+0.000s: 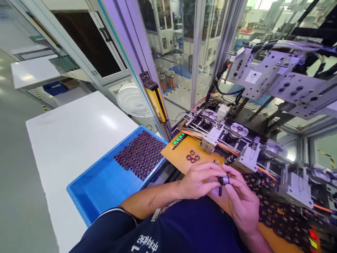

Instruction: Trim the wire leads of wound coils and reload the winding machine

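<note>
Above the orange work board (173, 156), both hands meet on a small motor stator (224, 180), a silver cylinder with dark ends. My left hand (197, 181) pinches it from the left with thumb and fingers. From the right, the fingertips of my right hand (244, 203) grip the same part. Several ring-shaped stators (192, 157) lie grouped on the board just beyond my left hand. A dark tool handle (220, 191) shows under the hands; the rest of that tool is mostly hidden.
To the left, a blue bin (97, 188) holds many small stators on a white table (71, 130). Machine fixtures (238, 130) line the board's far side, below a metal machine head (263, 75). More dark stators (279, 218) crowd the right. A yellow-black sensor bar (157, 102) stands on the frame.
</note>
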Demonstrator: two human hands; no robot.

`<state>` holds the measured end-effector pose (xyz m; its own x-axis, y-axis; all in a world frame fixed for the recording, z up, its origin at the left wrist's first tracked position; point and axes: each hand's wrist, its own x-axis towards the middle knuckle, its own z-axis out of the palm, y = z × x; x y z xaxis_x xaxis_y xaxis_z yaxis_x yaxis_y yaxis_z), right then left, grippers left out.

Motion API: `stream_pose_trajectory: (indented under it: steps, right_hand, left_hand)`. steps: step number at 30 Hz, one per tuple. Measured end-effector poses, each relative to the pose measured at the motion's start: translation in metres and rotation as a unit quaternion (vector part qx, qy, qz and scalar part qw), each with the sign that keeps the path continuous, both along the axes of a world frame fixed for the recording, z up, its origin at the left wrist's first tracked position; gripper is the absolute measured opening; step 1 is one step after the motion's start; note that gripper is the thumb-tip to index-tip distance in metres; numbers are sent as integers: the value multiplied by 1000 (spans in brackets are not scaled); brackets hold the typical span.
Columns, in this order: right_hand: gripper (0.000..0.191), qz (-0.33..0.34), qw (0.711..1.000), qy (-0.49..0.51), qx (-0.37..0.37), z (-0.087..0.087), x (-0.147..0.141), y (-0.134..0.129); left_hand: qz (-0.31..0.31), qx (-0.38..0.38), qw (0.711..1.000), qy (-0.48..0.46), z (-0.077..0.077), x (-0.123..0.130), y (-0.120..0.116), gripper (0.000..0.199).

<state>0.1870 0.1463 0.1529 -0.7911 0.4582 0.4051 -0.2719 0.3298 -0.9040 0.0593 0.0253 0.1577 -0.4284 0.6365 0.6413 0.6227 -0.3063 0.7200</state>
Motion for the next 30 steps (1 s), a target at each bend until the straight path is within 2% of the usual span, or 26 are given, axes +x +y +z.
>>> stream_pose_trajectory:
  steps: [4,6,8,11,13,15,18,22,25,30]
  right_hand:
    - [12,37,999,-23,29,-2,-12,0]
    - [12,55,995,-30,71,3,-21,3]
    - [12,70,990,-29,116,14,-36,14]
    - [12,74,978,-28,194,35,-73,48]
    - [13,59,966,-29,250,44,-110,79]
    - [22,38,954,-31,297,47,-153,109]
    - [31,28,931,-54,360,38,-216,142]
    - [30,55,896,-84,432,18,-270,159]
    - [27,80,873,-98,471,6,-284,164]
    - [24,92,848,-122,508,-4,-287,174]
  left_hand:
    - [36,10,999,9,-1,-5,-5,23]
    - [61,29,997,28,-4,-9,-8,21]
    - [98,21,994,35,-14,-16,-13,30]
    - [172,-55,983,21,-43,-33,-21,45]
    - [211,-94,973,10,-70,-45,-25,44]
    - [235,-119,965,4,-96,-55,-26,47]
    - [255,-154,955,-2,-126,-64,-25,60]
    - [270,-185,945,-13,-144,-65,-23,61]
    - [272,-197,942,-19,-147,-64,-24,60]
    - [259,-203,944,-26,-149,-64,-24,60]
